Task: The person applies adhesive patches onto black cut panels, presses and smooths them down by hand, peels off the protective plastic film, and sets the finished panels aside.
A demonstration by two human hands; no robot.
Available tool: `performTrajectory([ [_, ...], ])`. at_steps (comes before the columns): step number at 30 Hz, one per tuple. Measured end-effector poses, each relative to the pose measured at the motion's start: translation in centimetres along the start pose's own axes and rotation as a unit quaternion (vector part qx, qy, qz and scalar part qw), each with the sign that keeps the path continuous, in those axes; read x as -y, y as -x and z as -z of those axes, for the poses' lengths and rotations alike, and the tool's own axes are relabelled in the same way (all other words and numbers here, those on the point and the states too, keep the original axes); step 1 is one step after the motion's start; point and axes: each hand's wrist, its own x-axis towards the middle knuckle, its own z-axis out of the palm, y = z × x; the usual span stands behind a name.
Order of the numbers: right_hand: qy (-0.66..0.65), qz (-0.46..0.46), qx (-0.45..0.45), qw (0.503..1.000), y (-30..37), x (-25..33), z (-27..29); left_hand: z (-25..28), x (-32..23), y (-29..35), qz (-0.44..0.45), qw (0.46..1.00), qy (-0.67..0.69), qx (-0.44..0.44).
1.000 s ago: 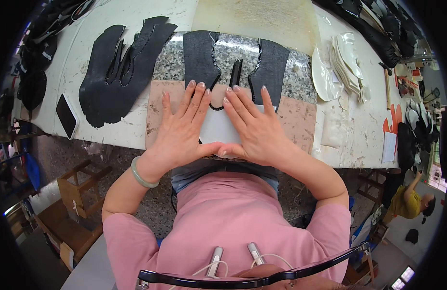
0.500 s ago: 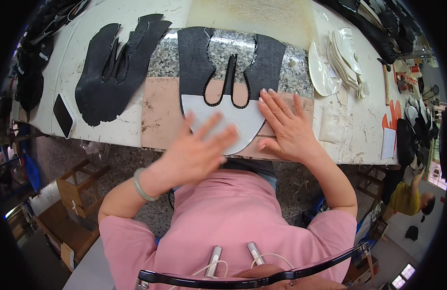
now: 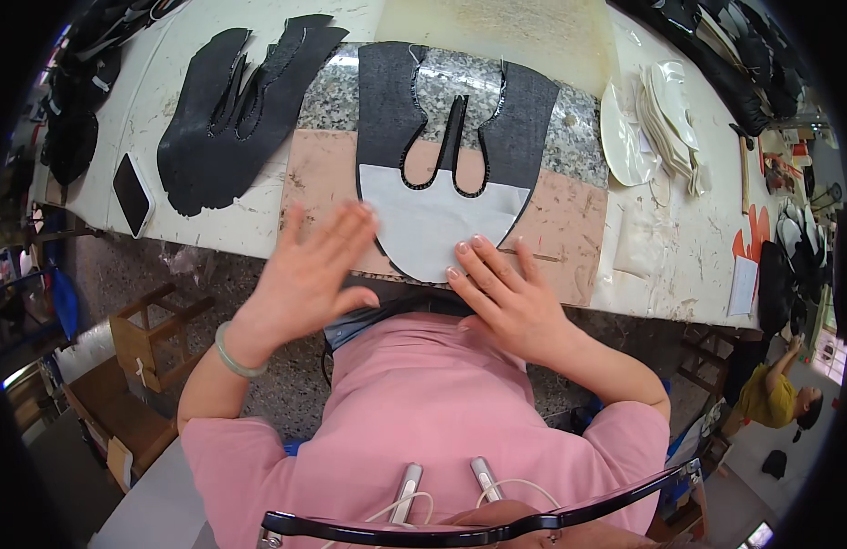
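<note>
A dark shoe upper (image 3: 387, 110) with a cut-out opening lies flat before me. A white backing piece (image 3: 437, 220) covers its rounded near end. My left hand (image 3: 318, 261) is open beside the left edge of that white piece, slightly blurred; whether its fingertips touch is hard to tell. My right hand (image 3: 506, 297) is open, its spread fingertips resting on the lower right of the white piece. Under the upper are a pinkish board (image 3: 570, 215) and a speckled stone slab (image 3: 579, 128). Neither hand grips anything.
Another dark upper (image 3: 213, 137) lies at the left, near a phone (image 3: 133, 194). At the right sits a stack of pale curved pieces (image 3: 666, 123). Black parts (image 3: 762, 64) are heaped at the far right. Wooden stools (image 3: 158, 339) stand below the table's left side.
My left hand has swept left, off the middle of the white piece to its edge. My right hand has come nearer and left, from the dark side onto the white piece's near end.
</note>
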Motion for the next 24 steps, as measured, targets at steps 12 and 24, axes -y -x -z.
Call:
performTrajectory([
  [12, -0.056, -0.223, -0.257, 0.939, -3.3, -5.3, 0.7, -2.0, -3.3, -0.9, 0.055, 0.977, 0.097, -0.183],
  [24, -0.276, 0.028, -0.177, 0.944, -5.6, 1.5, 3.3, -3.6, -3.4, -1.3, 0.065, 0.985, 0.059, -0.151],
])
